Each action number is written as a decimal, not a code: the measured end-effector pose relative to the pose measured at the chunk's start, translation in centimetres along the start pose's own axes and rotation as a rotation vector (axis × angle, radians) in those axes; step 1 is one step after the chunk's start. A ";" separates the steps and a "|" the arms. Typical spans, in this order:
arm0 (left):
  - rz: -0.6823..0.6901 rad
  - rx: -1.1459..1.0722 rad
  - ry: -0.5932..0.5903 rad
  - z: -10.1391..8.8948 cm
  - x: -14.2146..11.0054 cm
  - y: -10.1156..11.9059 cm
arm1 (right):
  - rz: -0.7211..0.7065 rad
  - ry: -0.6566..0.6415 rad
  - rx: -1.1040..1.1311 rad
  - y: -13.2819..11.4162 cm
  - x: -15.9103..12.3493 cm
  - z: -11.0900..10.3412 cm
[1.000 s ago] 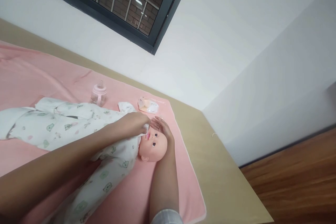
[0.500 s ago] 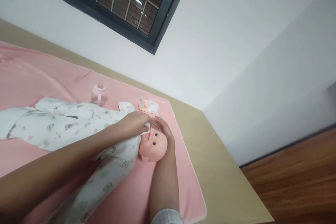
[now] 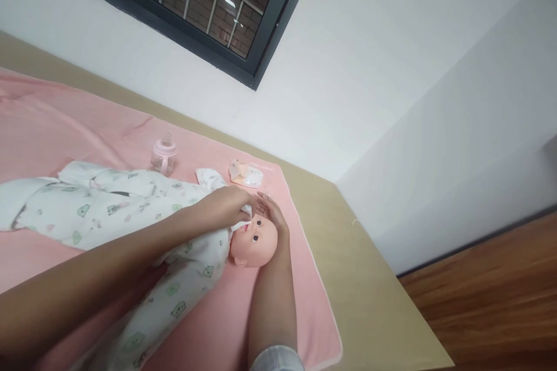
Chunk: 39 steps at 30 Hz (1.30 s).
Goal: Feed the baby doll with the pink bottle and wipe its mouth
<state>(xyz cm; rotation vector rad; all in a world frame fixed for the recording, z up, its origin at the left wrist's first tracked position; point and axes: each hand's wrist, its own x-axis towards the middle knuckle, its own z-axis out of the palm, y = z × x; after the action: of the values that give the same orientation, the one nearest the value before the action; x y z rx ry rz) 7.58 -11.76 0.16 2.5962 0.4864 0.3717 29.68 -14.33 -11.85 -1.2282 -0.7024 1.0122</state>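
A bald baby doll (image 3: 259, 246) lies on its back on a pink blanket (image 3: 213, 313), dressed in a white outfit with green and pink prints. Over its mouth, my left hand (image 3: 232, 207) is closed in a pinch on a small white cloth (image 3: 242, 222), mostly hidden by the fingers. My right hand (image 3: 273, 212) curves along the far side of the doll's head, its fingers stretched out and the wrist beside the crown. The fingertips of both hands are close together near the doll's cheek.
A pink baby bottle (image 3: 164, 155) with a handle stands beyond the doll's body. Close to the doll's far sleeve lies a small white-and-orange packet (image 3: 247, 174). The tan tabletop (image 3: 343, 255) meets a white wall with a dark-framed window (image 3: 255, 72).
My left hand and the white cloth have shifted slightly over the doll's mouth, and more of the cloth shows below the fingers. My right hand and the doll stay in place.
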 end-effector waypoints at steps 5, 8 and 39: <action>0.001 0.019 -0.029 0.1 -0.2 0.6 | -0.004 -0.017 0.028 -0.4 0.1 0.1; 0.001 0.013 -0.027 0.2 -0.1 0.7 | -0.019 -0.013 0.042 -0.4 0.2 0.3; -0.018 0.043 -0.104 0.0 -0.2 -0.8 | 0.086 -0.058 0.101 0.7 1.1 -1.6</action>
<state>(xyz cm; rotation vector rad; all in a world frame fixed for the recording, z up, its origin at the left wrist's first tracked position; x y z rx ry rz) 7.19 -11.12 -0.25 2.6354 0.4864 0.2216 31.36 -13.93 -12.93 -1.1526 -0.6400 1.1444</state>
